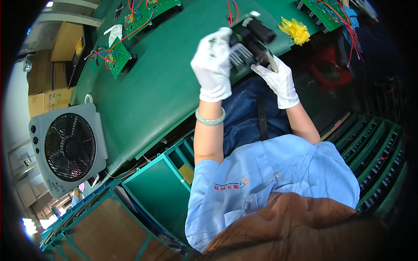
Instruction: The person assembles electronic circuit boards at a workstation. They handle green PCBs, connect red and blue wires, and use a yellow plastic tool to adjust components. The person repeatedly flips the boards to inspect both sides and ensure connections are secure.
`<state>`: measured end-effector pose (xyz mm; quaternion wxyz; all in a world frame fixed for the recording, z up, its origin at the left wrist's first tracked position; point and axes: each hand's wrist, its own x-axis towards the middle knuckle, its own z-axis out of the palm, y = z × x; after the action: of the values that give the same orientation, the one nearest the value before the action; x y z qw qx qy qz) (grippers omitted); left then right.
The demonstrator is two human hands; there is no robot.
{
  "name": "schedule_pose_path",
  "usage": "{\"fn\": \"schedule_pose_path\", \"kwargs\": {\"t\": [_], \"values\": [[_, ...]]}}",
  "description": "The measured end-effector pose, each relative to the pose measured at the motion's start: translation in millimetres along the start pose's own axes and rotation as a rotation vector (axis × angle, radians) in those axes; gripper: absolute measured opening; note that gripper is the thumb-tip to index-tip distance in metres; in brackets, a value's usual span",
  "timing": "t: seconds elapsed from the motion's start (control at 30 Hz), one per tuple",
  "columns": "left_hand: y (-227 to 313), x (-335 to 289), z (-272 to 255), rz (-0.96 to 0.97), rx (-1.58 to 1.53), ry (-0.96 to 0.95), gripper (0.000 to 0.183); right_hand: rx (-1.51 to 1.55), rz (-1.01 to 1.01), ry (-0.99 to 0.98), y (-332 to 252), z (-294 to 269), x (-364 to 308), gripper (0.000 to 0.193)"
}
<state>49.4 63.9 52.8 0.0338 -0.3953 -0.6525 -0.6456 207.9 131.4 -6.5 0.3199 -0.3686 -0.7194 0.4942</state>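
Note:
My left hand (212,65), in a white glove, is closed on the left edge of a circuit board (252,40). Large black cylindrical parts and a grey finned metal piece stand on that board, which is tilted and slightly blurred. My right hand (279,82), also gloved in white, is closed at the board's lower right side. A narrow pale strip-like thing (273,64) shows by its fingers; its kind is hard to make out. Red and purple wires (233,12) lie just beyond the board. Both hands are over the near edge of the green table (161,82).
Green circuit boards with wires lie at the far left (119,58) and far right (324,13). A yellow bundle (294,31) sits by the table edge. A grey box fan (69,148) stands at left, near cardboard boxes (50,93). Green slotted racks (370,152) stand at right.

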Motion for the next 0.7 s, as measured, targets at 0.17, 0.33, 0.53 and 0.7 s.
{"fn": "schedule_pose_path", "kwargs": {"t": [0.17, 0.33, 0.53, 0.7], "values": [[-27.2, 23.1, -23.7, -0.329, 0.093, 0.131, 0.029, 0.267, -0.054, -0.106, -3.1, -14.0, -0.8, 0.048], [-54.2, 24.0, -39.2, -0.531, -0.073, 0.278, 0.034, 0.125, -0.377, -0.162, 4.6, -6.7, -18.5, 0.03], [-78.2, 10.5, -41.0, -0.516, -0.312, 0.339, 0.03, -0.299, -0.45, -0.183, -6.6, -0.7, -15.9, 0.022], [-81.5, 5.6, -42.9, -0.49, -0.332, 0.35, 0.031, -0.346, -0.381, -0.165, -10.7, 17.4, -9.9, 0.018]]}}
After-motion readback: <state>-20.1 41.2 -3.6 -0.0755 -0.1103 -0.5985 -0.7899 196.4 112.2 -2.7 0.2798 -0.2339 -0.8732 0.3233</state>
